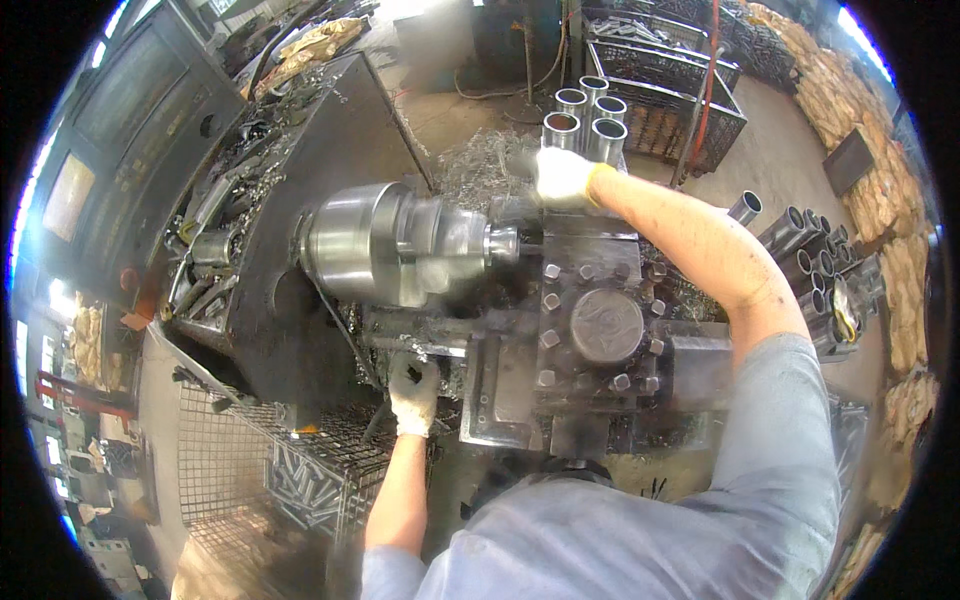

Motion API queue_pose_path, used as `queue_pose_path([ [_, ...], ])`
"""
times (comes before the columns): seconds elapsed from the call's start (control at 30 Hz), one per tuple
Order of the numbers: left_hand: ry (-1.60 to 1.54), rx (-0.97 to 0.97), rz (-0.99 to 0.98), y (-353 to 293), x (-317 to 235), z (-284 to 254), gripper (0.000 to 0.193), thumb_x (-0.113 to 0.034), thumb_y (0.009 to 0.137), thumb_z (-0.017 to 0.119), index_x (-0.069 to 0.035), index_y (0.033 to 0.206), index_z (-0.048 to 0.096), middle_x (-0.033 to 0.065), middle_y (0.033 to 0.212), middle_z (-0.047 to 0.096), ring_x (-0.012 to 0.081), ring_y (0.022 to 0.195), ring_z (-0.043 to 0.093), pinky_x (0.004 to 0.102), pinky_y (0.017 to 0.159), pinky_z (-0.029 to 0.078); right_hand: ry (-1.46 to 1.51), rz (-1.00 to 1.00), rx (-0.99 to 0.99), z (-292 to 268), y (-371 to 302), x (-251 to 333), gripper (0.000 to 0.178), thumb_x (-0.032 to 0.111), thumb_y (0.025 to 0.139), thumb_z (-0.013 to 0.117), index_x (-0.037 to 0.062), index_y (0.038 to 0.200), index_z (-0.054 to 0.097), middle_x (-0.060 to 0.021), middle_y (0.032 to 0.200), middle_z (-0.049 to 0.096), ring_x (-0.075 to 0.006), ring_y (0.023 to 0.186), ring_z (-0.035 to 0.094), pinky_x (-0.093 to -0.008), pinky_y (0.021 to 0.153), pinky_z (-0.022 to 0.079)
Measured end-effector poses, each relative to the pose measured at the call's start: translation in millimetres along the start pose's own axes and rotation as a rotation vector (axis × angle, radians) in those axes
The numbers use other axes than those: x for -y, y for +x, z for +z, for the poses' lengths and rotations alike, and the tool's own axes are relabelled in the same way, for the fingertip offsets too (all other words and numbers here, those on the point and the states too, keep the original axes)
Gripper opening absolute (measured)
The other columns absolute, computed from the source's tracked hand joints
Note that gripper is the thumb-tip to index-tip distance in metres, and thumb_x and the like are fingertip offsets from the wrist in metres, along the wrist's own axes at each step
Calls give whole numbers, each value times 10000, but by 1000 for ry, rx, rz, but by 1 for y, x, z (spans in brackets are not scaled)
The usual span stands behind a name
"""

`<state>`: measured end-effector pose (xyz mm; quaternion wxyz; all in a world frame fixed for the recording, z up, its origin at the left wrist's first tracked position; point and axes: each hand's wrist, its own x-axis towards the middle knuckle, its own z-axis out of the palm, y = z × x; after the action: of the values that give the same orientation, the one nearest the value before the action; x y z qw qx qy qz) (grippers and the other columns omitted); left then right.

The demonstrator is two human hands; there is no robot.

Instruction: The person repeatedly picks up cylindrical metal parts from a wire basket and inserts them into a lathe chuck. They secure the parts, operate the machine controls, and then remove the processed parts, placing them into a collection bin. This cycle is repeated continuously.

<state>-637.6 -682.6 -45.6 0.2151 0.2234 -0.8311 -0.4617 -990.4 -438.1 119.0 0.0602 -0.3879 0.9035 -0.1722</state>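
Observation:
A lathe fills the middle, its shiny chuck (355,245) on the left with a short bright metal piece (503,241) at its right end. Right of that stands the square tool post (605,325), ringed with bolts. My left hand (412,396), in a white glove, is low in front of the machine below the chuck; its fingers curl around something dark that I cannot make out. My right hand (567,180), also gloved, reaches over the tool post to the far side, just in front of several upright metal tubes (561,130). Its fingers are blurred and partly hidden.
More metal tubes (815,262) stand at the right, with a glove (846,310) among them. Wire crates (665,100) are at the back. A mesh basket of short metal parts (303,488) sits at lower left. Metal shavings (485,160) pile up behind the chuck.

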Motion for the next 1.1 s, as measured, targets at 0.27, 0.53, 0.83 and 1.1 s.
queue_pose_path([
  [0.27, 101, 1165, -308, 19, -95, 39, 568, -221, 882, 805, 6, 1380, 655, 129, 1135, 760, 207, 1015, 683, 361, 882, 562, -639, 135, 878, 32, -126, -113, 322, 281, 692, 833, 54, 920, 831, -165, 984, 803, -319, 870, 772, -476, 770, 608],
  [0.53, -417, 353, -133, 27, -89, 53, 608, -102, 944, 723, -28, 1512, 521, 183, 1287, 727, 257, 1159, 712, 379, 1015, 568, -34, -3, 318, -34, -115, -86, 412, 352, 830, 691, -36, 958, 747, -230, 918, 769, -375, 844, 737, -492, 795, 565],
  [0.83, 217, -194, 736, 92, -139, -36, 512, -3, 888, 722, 48, 1383, 602, 254, 1399, 647, 423, 1304, 643, 451, 1097, 523, -100, -57, 525, 16, 6, 68, 672, 496, 743, 843, -12, 1165, 721, -220, 1065, 775, -309, 973, 749, -438, 848, 578],
  [1.1, 894, 86, 640, 168, -145, -56, 1226, -450, 605, 963, -19, 1592, 378, 249, 1631, 412, 419, 1572, 314, 585, 1306, 214, 326, -204, 809, 44, 30, 8, 448, 351, 804, 830, -47, 999, 762, -118, 924, 775, -170, 771, 709, -389, 644, 560],
])
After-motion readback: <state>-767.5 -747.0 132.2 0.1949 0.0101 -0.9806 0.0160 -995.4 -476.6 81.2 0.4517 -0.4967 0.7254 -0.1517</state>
